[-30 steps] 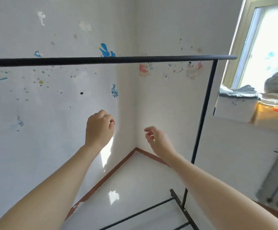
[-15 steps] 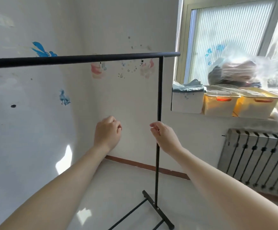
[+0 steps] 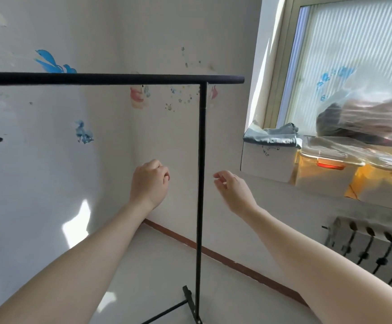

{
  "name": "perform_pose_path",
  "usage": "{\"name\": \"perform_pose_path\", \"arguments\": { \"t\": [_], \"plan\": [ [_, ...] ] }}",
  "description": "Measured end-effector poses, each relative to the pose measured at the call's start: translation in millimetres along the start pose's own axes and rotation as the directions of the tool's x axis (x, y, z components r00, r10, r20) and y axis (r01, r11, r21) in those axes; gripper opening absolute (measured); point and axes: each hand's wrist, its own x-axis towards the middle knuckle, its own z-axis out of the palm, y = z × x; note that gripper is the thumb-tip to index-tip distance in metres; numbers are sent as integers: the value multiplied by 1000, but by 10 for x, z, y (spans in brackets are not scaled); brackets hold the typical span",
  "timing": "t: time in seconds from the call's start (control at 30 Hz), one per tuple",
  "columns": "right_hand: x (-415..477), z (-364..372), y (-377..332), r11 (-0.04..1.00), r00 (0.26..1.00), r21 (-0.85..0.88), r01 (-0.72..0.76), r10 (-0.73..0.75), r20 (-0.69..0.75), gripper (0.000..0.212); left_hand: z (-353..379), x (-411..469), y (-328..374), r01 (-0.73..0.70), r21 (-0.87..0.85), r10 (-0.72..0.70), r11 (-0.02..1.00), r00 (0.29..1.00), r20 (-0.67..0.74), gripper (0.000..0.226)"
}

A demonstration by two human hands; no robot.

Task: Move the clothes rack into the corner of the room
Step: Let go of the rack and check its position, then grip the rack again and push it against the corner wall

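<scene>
The black clothes rack stands close to the room's corner, its top bar crossing the view at chest height. Its right upright drops to a floor foot. My left hand hovers left of the upright, below the bar, fingers curled into a loose fist with nothing in it. Just right of the upright is my right hand, fingers loosely apart and holding nothing. Neither hand touches the rack.
White walls with coloured stickers meet in the corner behind the rack. A windowsill at right carries a white box and plastic containers. Below it hangs a radiator. A brown skirting board runs along the pale floor.
The view has swung right, from the corner toward the window. My right hand, which overlapped the upright, now sits apart to its right. Both hands stay low and free of the rack.
</scene>
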Motion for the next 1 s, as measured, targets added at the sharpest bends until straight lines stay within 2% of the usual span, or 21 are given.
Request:
{"name": "perform_pose_path", "arguments": {
  "t": [0.2,0.47,0.57,0.77,1.0],
  "plan": [
    [489,-92,187,998,999,49,37,-38,18,29,227,391,74,33,21,-34,999,999,8,22],
    [1051,-42,320,994,996,60,90,-89,-12,30,487,981,89,10,4,-10,1000,999,-38,22],
    [1252,-69,358,991,993,72,116,-118,28,35,564,1104,148,-3,22,4,1000,999,-45,22],
    [1726,-87,330,978,978,118,170,-182,103,49,537,1386,245,-14,195,41,981,990,-132,21],
    [2053,-120,410,941,925,189,280,-317,209,51,361,1525,532,27,313,43,949,976,-214,24]
  ]
}}
